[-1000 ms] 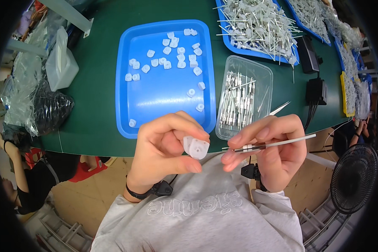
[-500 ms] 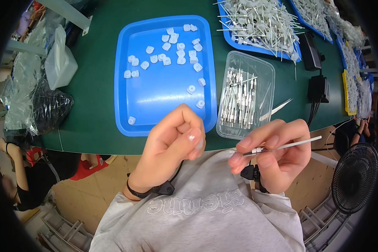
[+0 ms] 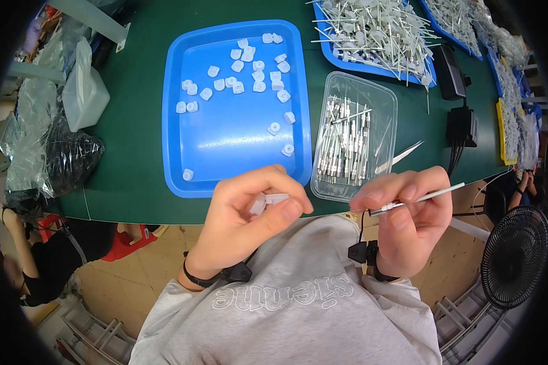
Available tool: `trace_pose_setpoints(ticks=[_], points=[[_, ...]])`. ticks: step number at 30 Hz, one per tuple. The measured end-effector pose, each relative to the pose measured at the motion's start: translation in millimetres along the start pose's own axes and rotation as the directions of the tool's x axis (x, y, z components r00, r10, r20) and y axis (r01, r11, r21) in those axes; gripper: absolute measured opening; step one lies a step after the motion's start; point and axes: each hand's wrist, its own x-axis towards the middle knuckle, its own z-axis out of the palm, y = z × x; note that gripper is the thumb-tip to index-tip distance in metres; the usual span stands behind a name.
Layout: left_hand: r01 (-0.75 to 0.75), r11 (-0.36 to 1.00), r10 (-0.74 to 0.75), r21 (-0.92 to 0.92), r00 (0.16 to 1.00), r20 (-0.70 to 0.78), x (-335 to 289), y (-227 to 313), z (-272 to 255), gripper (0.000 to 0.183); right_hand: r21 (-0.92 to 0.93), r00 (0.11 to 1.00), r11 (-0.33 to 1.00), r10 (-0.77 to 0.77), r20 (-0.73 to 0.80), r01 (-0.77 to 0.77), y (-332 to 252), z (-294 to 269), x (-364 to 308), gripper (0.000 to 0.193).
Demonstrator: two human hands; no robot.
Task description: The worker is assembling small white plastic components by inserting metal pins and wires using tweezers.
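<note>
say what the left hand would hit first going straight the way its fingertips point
Most likely the right hand, or the end of the thin rod it holds; both lie to the right of the left hand. Depth is unclear, so it might pass over or under.

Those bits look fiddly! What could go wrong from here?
The small white pieces in the left hand might slip and drop, since both hands are near the green table's front edge. The thin rod, pinched in the right hand's fingers, could twist loose. Rods jutting past the upper-right blue tray's rim might get knocked.
</note>
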Motion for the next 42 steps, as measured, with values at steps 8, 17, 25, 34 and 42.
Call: trace_pose_setpoints(ticks=[8, 17, 25, 34, 42], points=[[-0.033, 0.989, -0.006, -0.146, 0.967, -0.255, 4.0, -3.0, 1.3, 0.011, 0.061, 0.998, 0.997, 0.041, -0.048, -0.038, 0.9, -5.1, -1.5, 0.016], [-0.098, 0.974, 0.025, -0.202, 0.942, -0.335, 9.6, -11.0, -8.3, 0.035, -0.143, 0.971, 0.988, -0.086, -0.222, 0.055, -6.4, -20.3, 3.3, 0.015], [-0.033, 0.991, -0.014, -0.133, 0.941, -0.338, 10.7, -9.3, -1.6, 0.036, -0.106, 0.978, 0.991, -0.097, -0.183, 0.078, -4.9, -23.9, 2.4, 0.014], [0.027, 0.98, -0.065, -0.195, 0.979, -0.191, 7.5, -10.1, -4.3, 0.032, -0.063, 0.983, 0.993, -0.109, -0.147, 0.101, -4.6, -21.5, 0.7, 0.016], [0.044, 0.981, -0.062, -0.191, 0.994, -0.088, 6.4, -9.7, -2.0, 0.031, -0.059, 0.982, 0.985, -0.165, -0.097, 0.16, -5.2, -16.5, -1.0, 0.018]])
